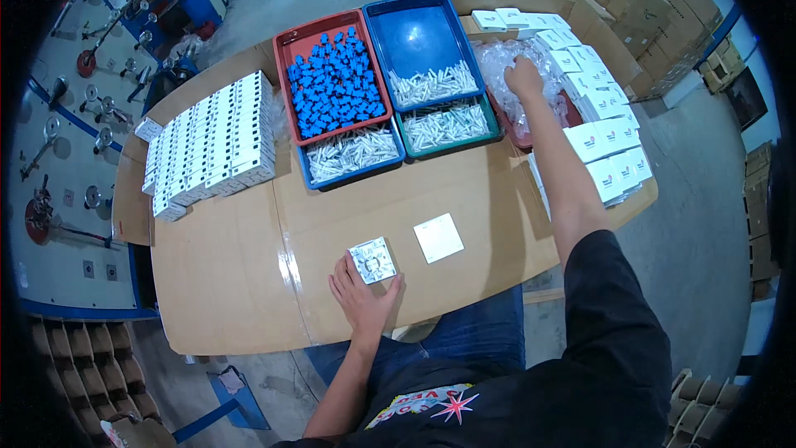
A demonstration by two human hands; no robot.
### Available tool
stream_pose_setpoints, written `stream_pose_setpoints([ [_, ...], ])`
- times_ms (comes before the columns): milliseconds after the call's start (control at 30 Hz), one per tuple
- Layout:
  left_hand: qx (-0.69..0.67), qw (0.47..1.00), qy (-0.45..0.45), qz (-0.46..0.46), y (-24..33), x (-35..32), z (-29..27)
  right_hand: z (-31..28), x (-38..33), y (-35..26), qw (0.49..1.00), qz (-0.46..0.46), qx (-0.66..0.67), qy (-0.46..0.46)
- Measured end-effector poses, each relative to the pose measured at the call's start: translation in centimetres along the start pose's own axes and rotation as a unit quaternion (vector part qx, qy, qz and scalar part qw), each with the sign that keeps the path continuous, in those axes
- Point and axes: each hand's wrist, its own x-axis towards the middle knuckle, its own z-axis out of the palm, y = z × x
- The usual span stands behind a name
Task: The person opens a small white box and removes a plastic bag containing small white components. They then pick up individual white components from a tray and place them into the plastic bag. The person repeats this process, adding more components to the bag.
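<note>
My left hand (363, 297) rests on the cardboard, its fingers and thumb around the lower edges of a small white square unit (373, 259) with a grey patterned face. To its right lies a flat white square plate (438, 238), touched by neither hand. My right arm stretches far to the right. There my right hand (522, 77) is closed over a heap of clear plastic bags (497, 62); its fingertips are partly hidden, and it seems to pinch the plastic. The heap sits in a red tray (573, 114).
A red tray (282, 54) holds blue pieces. Blue trays (410, 21) and a green tray (453, 149) hold small white parts. White square units (211, 145) stand in rows at left. White boxes (599, 141) are stacked at right. Raised cardboard edges (133, 199) border the table.
</note>
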Motion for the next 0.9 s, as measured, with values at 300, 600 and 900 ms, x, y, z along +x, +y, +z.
stream_pose_setpoints([
  [300, 0.017, 1.000, -0.013, 0.003, 0.5, 0.3, 0.0, 1.9, 5.3, 5.2, 0.986, -0.093, -0.107, 0.086],
  [600, 0.057, 0.997, -0.045, -0.003, 0.6, 0.5, 0.2, 3.2, 8.3, 5.0, 0.965, -0.144, -0.218, -0.003],
  [900, 0.033, 0.999, -0.037, -0.004, 0.4, 0.3, 0.3, 1.9, 10.1, 6.3, 0.986, -0.139, 0.025, 0.093],
])
